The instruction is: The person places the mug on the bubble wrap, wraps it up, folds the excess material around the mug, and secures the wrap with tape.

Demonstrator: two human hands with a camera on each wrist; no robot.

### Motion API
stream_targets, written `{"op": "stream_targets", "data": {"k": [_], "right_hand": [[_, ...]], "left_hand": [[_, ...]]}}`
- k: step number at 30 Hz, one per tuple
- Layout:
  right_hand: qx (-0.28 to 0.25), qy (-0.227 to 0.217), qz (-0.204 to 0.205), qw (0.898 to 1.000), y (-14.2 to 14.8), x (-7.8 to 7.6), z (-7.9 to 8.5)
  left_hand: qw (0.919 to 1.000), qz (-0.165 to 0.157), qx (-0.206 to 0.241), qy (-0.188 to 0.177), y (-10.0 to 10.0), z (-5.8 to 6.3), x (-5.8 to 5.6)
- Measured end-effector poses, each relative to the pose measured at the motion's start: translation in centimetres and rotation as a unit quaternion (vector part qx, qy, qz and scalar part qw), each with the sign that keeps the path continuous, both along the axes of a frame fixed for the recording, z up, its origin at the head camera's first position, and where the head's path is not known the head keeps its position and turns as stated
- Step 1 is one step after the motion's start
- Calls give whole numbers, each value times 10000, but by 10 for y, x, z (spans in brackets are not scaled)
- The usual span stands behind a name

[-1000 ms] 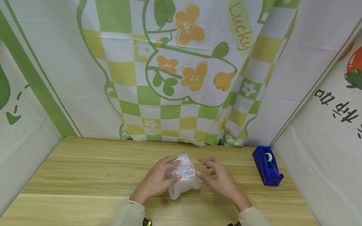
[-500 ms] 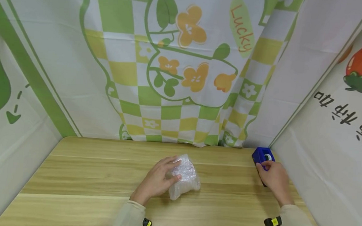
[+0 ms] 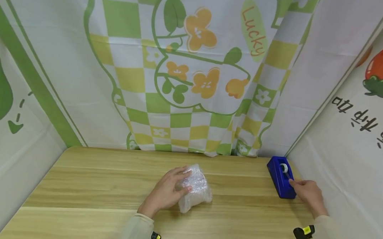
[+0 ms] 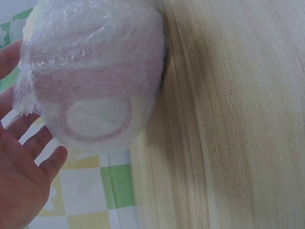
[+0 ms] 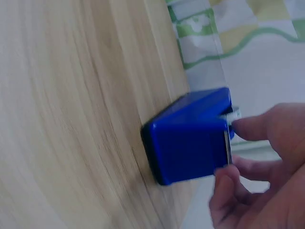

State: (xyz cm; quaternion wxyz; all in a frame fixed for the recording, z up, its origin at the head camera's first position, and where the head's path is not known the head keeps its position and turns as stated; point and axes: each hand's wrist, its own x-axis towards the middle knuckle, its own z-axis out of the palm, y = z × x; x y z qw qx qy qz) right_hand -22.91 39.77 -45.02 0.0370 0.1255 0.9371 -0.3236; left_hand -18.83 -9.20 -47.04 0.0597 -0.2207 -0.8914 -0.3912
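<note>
A mug wrapped in clear bubble wrap (image 3: 196, 185) stands near the middle of the wooden table. My left hand (image 3: 166, 189) holds it from the left, thumb and fingers spread around the wrap. Through the plastic in the left wrist view, the wrapped mug (image 4: 102, 71) looks pinkish, with a ring-like handle shape. At the right, my right hand (image 3: 308, 194) pinches the tape at the front of a blue tape dispenser (image 3: 277, 176). In the right wrist view, its fingertips (image 5: 226, 172) are right at the cutting edge of the dispenser (image 5: 190, 152).
The wooden table (image 3: 95, 186) runs back to a green-and-yellow checked curtain (image 3: 178, 119). White printed cloth walls (image 3: 346, 165) close in both sides, the right one close beside the dispenser.
My right hand has left the wrapped mug's side, gone right to the dispenser, and now sits at its front end. My left hand and the wrapped mug have stayed in place.
</note>
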Motion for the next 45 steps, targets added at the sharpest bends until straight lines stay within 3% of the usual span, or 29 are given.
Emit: {"op": "stream_targets", "data": {"k": [4, 9, 13, 17, 20, 23, 28, 32, 35, 42, 45], "right_hand": [[-729, -356, 59, 9967, 4, -2, 0], [-1111, -402, -74, 9930, 6, -4, -2], [-236, 167, -176, 9994, 4, -5, -1], [610, 488, -338, 9964, 0, -5, 0], [298, 423, -653, 9965, -4, -3, 3], [-547, 358, -944, 9934, -7, -1, 7], [-2098, 243, -1195, 9701, -7, -1, 11], [-3093, 183, -1377, 9408, -3, 2, 11], [-3573, 177, -1523, 9213, 0, 7, 9], [-4186, 404, -1926, 8866, -2, 17, 2], [-4635, 431, -2112, 8595, -2, 21, 0]], "left_hand": [[10000, 32, 6, -41, 0, 0, 1], [10000, 48, 32, -45, 0, 0, 1], [10000, 36, 49, -43, 0, -1, 0], [10000, 19, 59, -48, 1, -1, 0], [10000, -3, 69, -54, 2, 0, 0], [10000, 13, 86, -48, 2, 0, 0], [9999, 74, 102, -55, 1, 0, 0], [9999, 99, 73, -46, 1, 0, 1], [9999, 133, 73, -34, 2, 0, 1], [9998, 124, 88, -93, 2, -1, 1], [9998, 132, 80, -112, 2, -1, 1]]}}
